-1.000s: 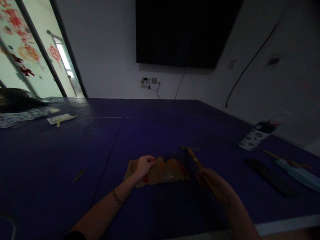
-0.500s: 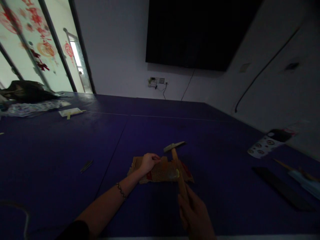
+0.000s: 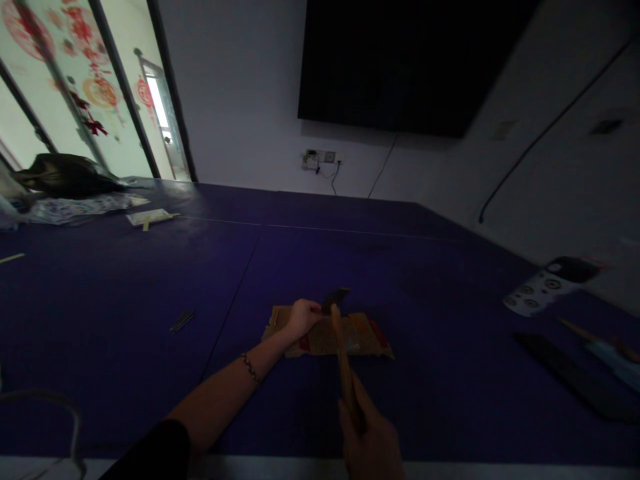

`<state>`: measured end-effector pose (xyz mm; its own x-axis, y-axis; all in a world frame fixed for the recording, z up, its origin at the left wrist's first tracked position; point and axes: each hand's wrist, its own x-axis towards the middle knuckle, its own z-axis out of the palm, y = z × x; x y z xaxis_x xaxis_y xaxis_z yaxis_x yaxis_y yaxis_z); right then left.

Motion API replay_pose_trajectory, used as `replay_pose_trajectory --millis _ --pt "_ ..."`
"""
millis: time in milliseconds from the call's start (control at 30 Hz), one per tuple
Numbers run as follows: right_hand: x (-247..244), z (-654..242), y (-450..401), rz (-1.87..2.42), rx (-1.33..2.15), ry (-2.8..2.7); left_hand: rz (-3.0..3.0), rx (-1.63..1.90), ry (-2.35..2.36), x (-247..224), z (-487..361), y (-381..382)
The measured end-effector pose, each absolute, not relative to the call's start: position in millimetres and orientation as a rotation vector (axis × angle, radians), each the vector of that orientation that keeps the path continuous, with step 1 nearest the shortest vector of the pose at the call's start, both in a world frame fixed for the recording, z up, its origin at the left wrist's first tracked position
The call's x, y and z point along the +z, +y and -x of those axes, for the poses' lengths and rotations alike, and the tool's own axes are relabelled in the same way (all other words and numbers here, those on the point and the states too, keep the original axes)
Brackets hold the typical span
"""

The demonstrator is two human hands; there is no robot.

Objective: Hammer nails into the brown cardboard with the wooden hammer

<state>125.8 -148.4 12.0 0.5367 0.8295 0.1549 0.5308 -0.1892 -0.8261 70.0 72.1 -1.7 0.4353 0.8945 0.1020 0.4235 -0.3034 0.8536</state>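
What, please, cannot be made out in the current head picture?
In the head view:
Whether the left hand holds anything: too small and dark.
Part of the cardboard: behind left hand and hammer.
Hammer's lower end: covered by the right hand.
Television top: cut off by upper edge.

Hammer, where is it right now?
In the head view, the hammer is low and near the middle, gripped in the right hand. Its head is close beside the left hand, over the cardboard.
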Motion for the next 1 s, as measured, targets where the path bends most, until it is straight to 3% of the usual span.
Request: replay_pose_trajectory --millis 633,867,1000 --pt "16 -147 -143 1.933 0.375 -1.329 -1.916 0.719 1.107 1 -72 70" --pt "24 -143 -148 1.874 0.059 -1.384 -1.93 0.687 1.109 5 -71 67" --pt "24 -147 -144 1.925 0.197 -1.516 -1.945 0.674 1.115 7 -71 67"
